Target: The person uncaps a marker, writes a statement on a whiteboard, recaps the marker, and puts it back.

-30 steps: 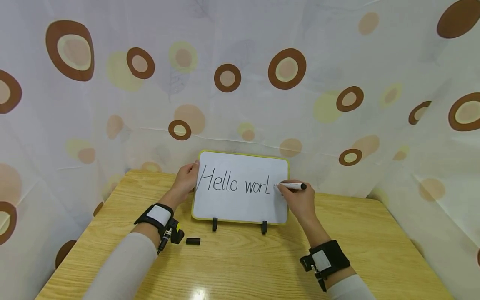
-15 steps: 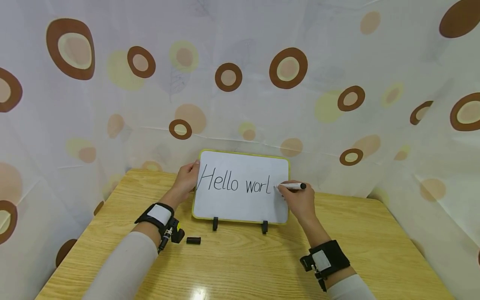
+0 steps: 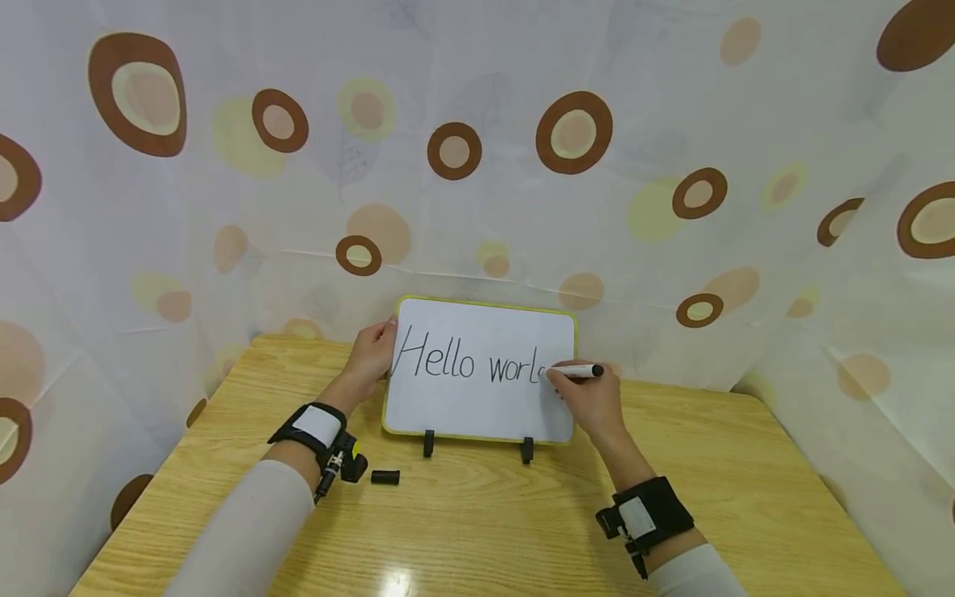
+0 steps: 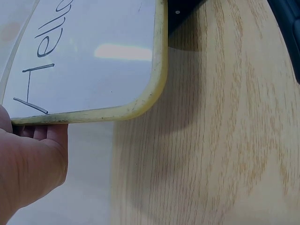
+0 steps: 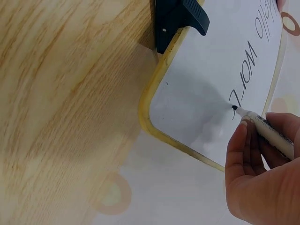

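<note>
A small whiteboard point(image 3: 470, 410) with a yellow frame leans upright on a black stand, bearing "Hello worl" in black and a curved stroke after it. My left hand point(image 3: 370, 358) grips its left edge, thumb at the front and fingers behind, as the left wrist view point(image 4: 35, 161) also shows. In my right hand point(image 3: 597, 404) a white marker point(image 3: 578, 371) with a black end is pinched between thumb and fingers. In the right wrist view the marker's black tip point(image 5: 235, 108) meets the board just past the "l", at the curved stroke.
A black marker cap point(image 3: 385, 478) lies on the wooden table point(image 3: 462, 531) in front of the board, to the left. Two black stand feet point(image 3: 527, 450) jut out under the board's lower edge. Behind the table hangs a pale curtain point(image 3: 492, 215) patterned with brown rings.
My right hand has shifted slightly left with the marker, and a curved stroke now shows after the "l" where only a small mark was. My left hand keeps its hold.
</note>
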### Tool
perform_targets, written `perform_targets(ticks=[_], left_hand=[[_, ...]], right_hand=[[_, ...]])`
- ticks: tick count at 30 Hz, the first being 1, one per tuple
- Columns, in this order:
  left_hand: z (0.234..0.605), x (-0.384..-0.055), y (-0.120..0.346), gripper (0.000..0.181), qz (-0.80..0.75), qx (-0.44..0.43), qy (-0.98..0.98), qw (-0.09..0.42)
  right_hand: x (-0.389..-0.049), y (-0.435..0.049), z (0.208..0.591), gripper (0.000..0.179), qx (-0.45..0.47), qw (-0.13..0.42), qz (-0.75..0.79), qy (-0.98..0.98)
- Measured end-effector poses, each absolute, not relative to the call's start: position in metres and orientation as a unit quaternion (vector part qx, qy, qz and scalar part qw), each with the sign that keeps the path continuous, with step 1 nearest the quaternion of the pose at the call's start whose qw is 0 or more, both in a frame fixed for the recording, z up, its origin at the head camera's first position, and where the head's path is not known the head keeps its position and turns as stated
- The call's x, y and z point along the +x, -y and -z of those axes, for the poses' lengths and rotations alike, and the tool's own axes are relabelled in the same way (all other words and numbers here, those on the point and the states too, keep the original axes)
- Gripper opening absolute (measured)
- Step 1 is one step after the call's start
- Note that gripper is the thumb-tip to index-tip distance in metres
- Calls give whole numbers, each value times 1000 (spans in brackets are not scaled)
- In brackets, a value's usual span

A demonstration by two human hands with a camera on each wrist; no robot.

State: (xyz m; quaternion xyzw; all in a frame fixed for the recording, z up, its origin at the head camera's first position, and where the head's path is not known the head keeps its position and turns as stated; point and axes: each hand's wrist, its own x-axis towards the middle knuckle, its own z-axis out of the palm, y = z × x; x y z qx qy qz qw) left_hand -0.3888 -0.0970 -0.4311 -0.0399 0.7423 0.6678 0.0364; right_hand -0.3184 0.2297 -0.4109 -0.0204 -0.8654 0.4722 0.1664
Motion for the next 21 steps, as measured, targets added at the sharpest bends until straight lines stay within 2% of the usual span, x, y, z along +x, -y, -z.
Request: perform_targets(ticks=[11, 21], left_hand=[[433, -390, 99, 52, -670, -43, -740, 39], [431, -390, 99, 52, -672, -40, -738, 36]], right_hand=[[-317, -234, 411, 15, -25, 157, -463, 872], [-325, -240, 403, 20, -23, 236, -465, 853]])
